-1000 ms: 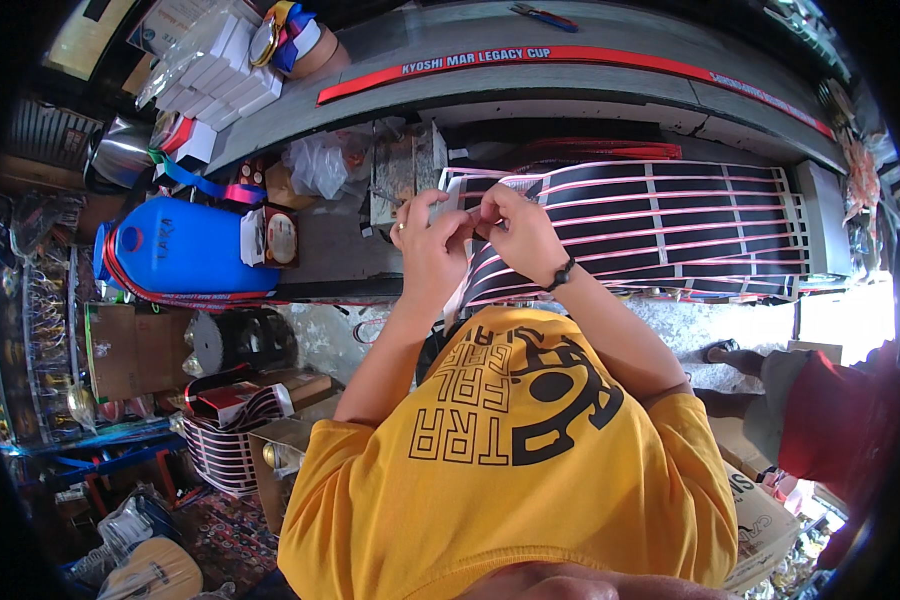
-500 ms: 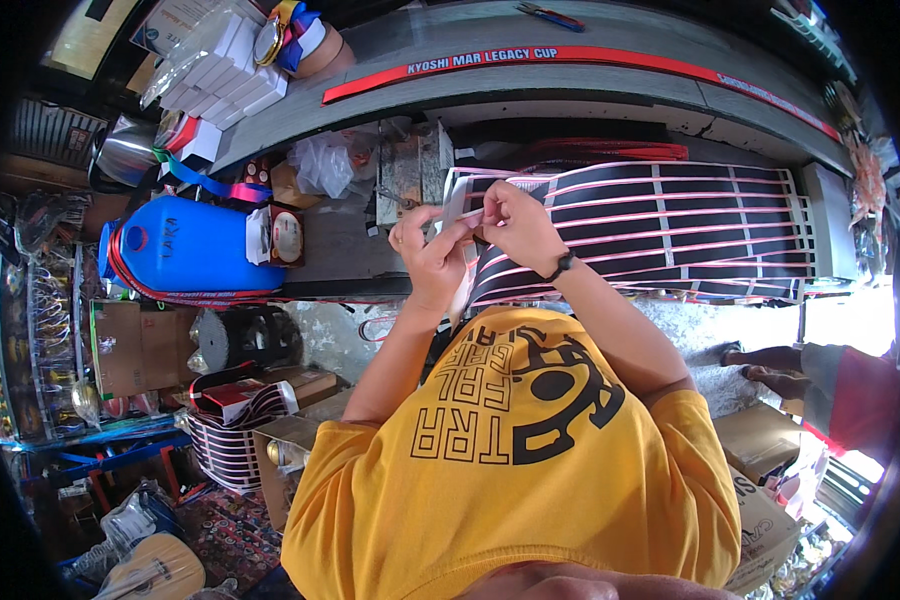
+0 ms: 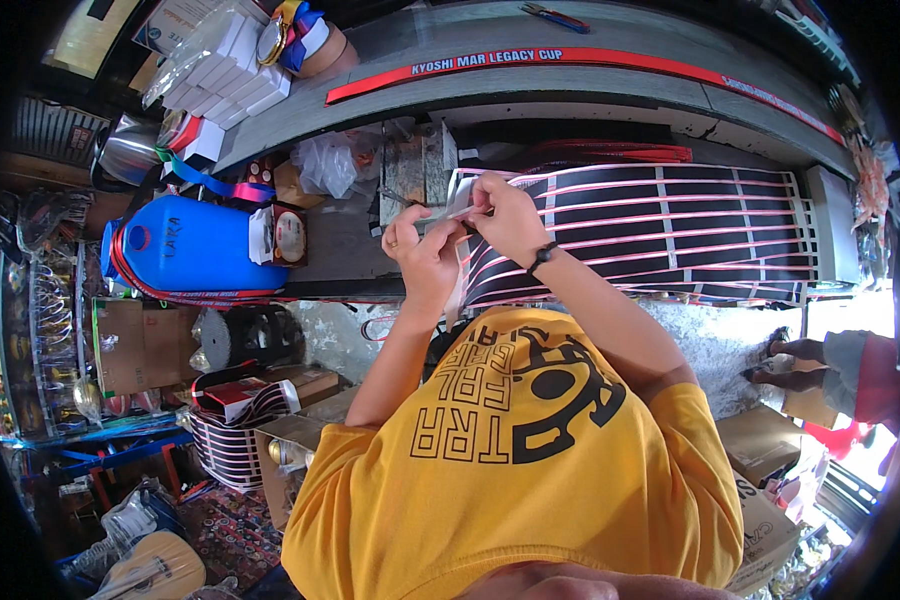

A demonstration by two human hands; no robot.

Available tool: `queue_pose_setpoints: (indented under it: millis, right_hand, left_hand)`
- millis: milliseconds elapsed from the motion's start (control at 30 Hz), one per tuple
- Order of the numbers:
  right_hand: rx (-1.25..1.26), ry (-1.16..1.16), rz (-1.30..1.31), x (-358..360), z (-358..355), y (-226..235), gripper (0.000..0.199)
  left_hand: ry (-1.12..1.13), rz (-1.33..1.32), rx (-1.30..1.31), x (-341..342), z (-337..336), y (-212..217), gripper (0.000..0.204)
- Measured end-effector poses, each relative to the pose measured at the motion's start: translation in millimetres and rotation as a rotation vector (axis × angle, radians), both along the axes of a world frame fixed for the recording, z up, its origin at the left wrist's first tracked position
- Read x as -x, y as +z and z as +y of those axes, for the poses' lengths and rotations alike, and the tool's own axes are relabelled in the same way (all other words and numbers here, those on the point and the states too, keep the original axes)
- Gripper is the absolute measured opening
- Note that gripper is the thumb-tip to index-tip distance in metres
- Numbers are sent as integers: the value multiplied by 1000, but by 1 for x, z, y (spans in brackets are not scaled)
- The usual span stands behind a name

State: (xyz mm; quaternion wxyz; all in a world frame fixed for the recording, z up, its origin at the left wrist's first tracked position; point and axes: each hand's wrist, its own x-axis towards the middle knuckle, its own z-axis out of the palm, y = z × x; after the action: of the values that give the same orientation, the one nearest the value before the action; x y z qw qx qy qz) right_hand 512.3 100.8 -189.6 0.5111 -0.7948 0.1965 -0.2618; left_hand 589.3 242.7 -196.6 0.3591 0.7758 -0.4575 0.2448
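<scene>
Both my hands meet over the left end of a black sheet (image 3: 610, 232) striped in pink and white, which lies along the workbench. My left hand (image 3: 426, 262) is closed, its thumb and fingers pinching a narrow pale strip (image 3: 457, 214) at that end. From the other side my right hand (image 3: 507, 222), a dark band on its wrist, also has its fingertips closed on the strip. Part of the strip is hidden behind the fingers, and whether it is joined to the sheet I cannot tell.
A blue plastic jug (image 3: 195, 245) stands left of the hands, with a small box beside it. Along the raised shelf lies a red printed ribbon (image 3: 570, 57), with pliers (image 3: 555, 17) beyond. White boxes (image 3: 220, 75) are stacked at far left. Another person's legs (image 3: 795, 362) show at right.
My right hand has shifted slightly left, closer to my left hand, and both still pinch the pale strip. The person at right has moved slightly farther right.
</scene>
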Motion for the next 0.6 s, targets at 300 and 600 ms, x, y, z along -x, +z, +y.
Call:
queue_pose_setpoints:
  millis: [300,600]
  right_hand:
    - [97,-2,71,-23,7,-18,21]
    - [159,-22,58,-38,6,-51,22]
  left_hand:
    - [79,16,-64,-7,16,-13,18]
    - [117,108,-109,-3,27,-20,19]
